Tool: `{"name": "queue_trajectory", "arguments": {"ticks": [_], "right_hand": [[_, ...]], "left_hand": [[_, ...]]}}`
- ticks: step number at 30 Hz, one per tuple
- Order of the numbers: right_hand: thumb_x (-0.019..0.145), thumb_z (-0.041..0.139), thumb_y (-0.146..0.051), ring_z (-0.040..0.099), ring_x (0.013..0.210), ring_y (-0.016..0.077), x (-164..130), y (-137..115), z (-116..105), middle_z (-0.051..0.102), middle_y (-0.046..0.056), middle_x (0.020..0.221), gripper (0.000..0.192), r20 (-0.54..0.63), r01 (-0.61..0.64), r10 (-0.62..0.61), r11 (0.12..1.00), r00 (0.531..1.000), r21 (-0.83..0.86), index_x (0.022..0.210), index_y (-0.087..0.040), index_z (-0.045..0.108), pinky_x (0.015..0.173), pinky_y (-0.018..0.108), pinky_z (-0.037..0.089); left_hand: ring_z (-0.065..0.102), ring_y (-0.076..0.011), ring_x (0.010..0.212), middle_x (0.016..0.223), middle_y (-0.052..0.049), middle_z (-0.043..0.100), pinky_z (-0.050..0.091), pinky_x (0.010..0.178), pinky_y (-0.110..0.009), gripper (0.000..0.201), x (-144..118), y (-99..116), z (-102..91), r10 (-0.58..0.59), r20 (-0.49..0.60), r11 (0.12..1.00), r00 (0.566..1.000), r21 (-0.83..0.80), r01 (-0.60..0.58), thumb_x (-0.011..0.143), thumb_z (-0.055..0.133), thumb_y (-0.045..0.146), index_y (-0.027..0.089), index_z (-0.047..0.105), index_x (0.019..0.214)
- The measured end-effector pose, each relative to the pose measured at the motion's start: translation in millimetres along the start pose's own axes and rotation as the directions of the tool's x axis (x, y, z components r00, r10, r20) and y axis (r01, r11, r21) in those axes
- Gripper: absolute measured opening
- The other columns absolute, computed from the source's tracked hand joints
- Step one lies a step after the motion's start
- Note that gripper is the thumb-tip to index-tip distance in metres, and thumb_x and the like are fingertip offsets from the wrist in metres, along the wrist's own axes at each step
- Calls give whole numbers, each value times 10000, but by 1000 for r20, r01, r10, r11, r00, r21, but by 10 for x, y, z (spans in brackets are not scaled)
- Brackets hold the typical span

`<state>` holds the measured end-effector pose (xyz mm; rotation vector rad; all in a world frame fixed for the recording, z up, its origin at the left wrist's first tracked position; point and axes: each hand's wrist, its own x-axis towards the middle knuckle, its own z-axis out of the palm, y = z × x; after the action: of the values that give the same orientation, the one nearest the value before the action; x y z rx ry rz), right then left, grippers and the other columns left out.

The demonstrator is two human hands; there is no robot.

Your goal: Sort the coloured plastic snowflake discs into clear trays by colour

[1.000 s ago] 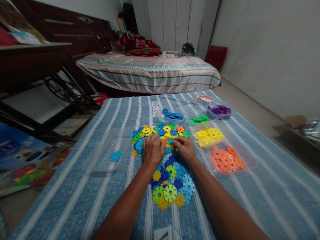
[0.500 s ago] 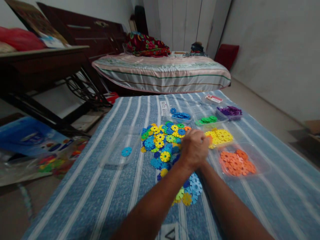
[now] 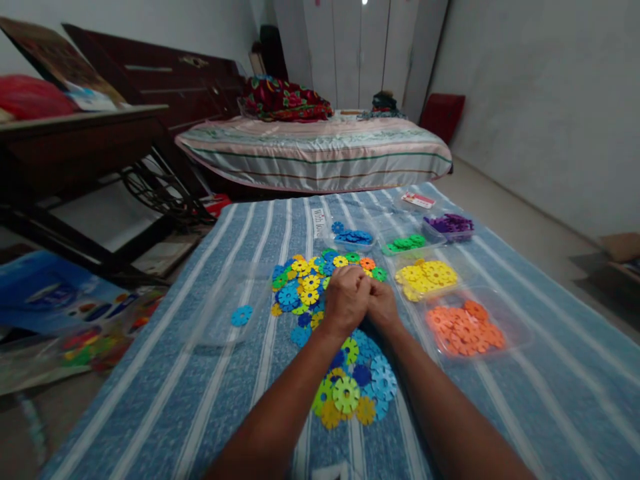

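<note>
My left hand [image 3: 346,299] and my right hand [image 3: 383,305] are pressed together above a mixed pile of notched plastic discs [image 3: 310,282]. Both have curled fingers, and whatever they hold is hidden from me. Yellow, blue, green and lime discs spread beneath and in front of them, with an orange disc [image 3: 367,263] just beyond. To the right are a clear tray of orange discs [image 3: 465,328] and another of yellow discs [image 3: 427,277]. A lone blue disc [image 3: 241,315] lies in the clear tray [image 3: 207,333] on the left.
Farther back stand trays of blue discs [image 3: 354,237], green discs [image 3: 407,244] and purple discs [image 3: 451,224]. A red-and-white card [image 3: 419,200] lies behind them. The striped cloth [image 3: 165,393] covers the work surface. A bed [image 3: 315,157] is beyond, and a dark table [image 3: 75,133] at left.
Both hands have moved left, away from the yellow tray, and more of the pile's near part shows. The orange piece seen by my right hand is out of sight. The view has shifted slightly.
</note>
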<state>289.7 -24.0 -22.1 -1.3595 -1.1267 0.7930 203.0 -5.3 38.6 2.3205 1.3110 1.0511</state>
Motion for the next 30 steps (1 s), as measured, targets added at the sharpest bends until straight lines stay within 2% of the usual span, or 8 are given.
{"name": "queue_trajectory", "arguments": {"ticks": [3,5,8,11,16,22,27,30], "right_hand": [[736,559,-378,603,676,179,30,7,-35,687,12,692,258,-33,13,-13,1000,999,26,709,-189,733,680,297,462],[725,577,-371,616,677,180,36,12,-30,706,14,702,241,-49,7,-5,999,999,42,729,-202,749,692,303,468],[724,590,-384,612,648,176,43,31,-6,703,11,672,239,-59,-18,22,997,998,75,714,-206,748,670,304,465],[713,607,-386,609,643,175,55,45,6,703,9,667,230,-72,-35,44,992,996,118,707,-202,745,663,304,464],[688,633,-390,601,636,171,63,25,6,696,7,654,217,-109,-37,56,986,992,165,684,-201,740,661,302,465],[663,653,-397,580,609,157,44,-15,-11,684,10,633,226,-110,-74,99,975,989,208,684,-191,745,633,289,465],[644,669,-411,578,593,155,36,-42,-33,669,13,606,248,-114,-114,140,970,983,213,694,-178,738,602,279,461],[648,673,-419,569,579,150,34,-50,-40,658,11,589,252,-113,-131,157,969,981,208,692,-178,733,588,274,455]], "left_hand": [[648,-216,962,934,-71,724,511,930,-359,171,133,-262,-49,-55,70,989,996,144,45,854,511,162,186,677,822],[636,-225,1052,1053,-89,723,488,986,-365,202,207,-390,-41,-51,143,976,988,219,19,858,515,161,173,690,958],[542,-259,1260,1305,-118,640,418,1089,-407,340,265,-508,-22,-45,260,947,964,320,-42,847,561,170,155,642,1177],[469,-313,1341,1415,-131,563,377,1115,-496,392,238,-554,-42,-71,348,911,935,404,-82,879,567,232,159,600,1263],[495,-304,1307,1387,-114,582,412,1076,-513,357,68,-567,-204,1,409,903,913,392,-176,884,563,216,208,609,1238],[549,-283,1206,1299,-112,620,452,1040,-481,330,-205,-603,-466,111,498,897,860,323,-302,866,554,152,189,625,1186],[563,-261,1188,1261,-97,644,463,1031,-452,305,-416,-619,-639,187,518,907,835,236,-349,855,555,135,202,632,1143],[599,-238,1125,1179,-84,680,481,994,-410,222,-473,-596,-714,210,526,918,824,184,-351,880,521,159,207,654,1051]]}}
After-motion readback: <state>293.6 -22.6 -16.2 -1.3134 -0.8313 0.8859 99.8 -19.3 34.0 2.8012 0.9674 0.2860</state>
